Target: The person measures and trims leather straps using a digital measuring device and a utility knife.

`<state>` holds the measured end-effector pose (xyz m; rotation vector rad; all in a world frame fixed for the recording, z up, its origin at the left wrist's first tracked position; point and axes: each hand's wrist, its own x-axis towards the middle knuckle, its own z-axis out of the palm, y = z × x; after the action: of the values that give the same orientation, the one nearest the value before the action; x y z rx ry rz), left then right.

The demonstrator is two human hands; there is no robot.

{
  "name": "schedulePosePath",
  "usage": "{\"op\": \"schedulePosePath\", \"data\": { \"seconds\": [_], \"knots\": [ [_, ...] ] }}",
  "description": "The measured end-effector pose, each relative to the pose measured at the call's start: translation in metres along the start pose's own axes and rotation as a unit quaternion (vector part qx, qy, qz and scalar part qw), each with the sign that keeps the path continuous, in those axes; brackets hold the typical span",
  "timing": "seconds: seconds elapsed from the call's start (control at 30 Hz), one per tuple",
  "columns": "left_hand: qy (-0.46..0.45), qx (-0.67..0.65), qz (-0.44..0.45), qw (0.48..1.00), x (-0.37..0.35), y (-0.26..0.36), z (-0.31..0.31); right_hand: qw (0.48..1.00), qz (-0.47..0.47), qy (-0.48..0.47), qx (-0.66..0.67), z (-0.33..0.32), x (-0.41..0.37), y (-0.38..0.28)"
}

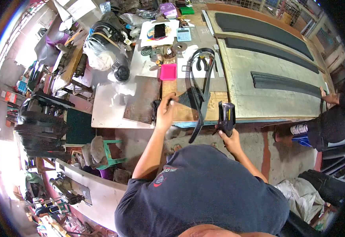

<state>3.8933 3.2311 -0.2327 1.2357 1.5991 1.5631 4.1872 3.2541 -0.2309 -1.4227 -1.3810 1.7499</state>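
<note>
My right hand [230, 141] grips a black handheld tool [227, 116] with a yellow marking, upright at the table's front edge. Whatever my left hand [166, 108] may hold is hidden; its fingers are curled over the front of the table. Right beside it is a bunched black piece [155, 110], and a dark flat piece [190, 98] lies to its right. Between my hands, a looped black belt [204, 100] hangs its end past the table edge. Black and yellow pliers [202, 63] rest inside the loop.
Long black strips [287, 83] lie on the board [259, 100] at right, where another person's hand [330, 97] touches one. A pink tray [168, 72], a calculator [184, 34] and a phone [159, 31] sit farther back. A green stool [114, 152] stands at left.
</note>
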Motion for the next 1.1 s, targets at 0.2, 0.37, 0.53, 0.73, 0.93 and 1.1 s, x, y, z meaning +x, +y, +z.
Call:
{"op": "schedulePosePath", "data": {
  "seconds": [0.2,0.37,0.53,0.73,0.93,1.1],
  "knots": [
    [0.117,0.379,0.032,0.918,0.028,-0.100,0.018,0.987,-0.009,0.021,0.159,-0.037,0.037,0.032],
    [0.098,0.593,0.045,0.798,0.054,-0.128,0.037,0.991,0.015,0.027,0.131,-0.059,0.048,0.016],
    [0.010,0.606,-0.017,0.795,0.061,-0.138,0.037,0.992,-0.047,0.022,0.114,-0.055,0.067,-0.001],
    [-0.030,0.575,-0.005,0.818,0.067,-0.158,0.028,0.988,-0.002,0.033,0.153,-0.045,0.115,-0.039],
    [0.025,0.528,0.091,0.844,0.066,-0.172,0.017,0.998,-0.025,0.048,0.013,-0.039,0.240,-0.138],
    [0.110,0.458,0.010,0.882,0.070,-0.130,0.030,0.955,-0.190,0.097,-0.206,-0.025,0.481,-0.189]
  ]
}}
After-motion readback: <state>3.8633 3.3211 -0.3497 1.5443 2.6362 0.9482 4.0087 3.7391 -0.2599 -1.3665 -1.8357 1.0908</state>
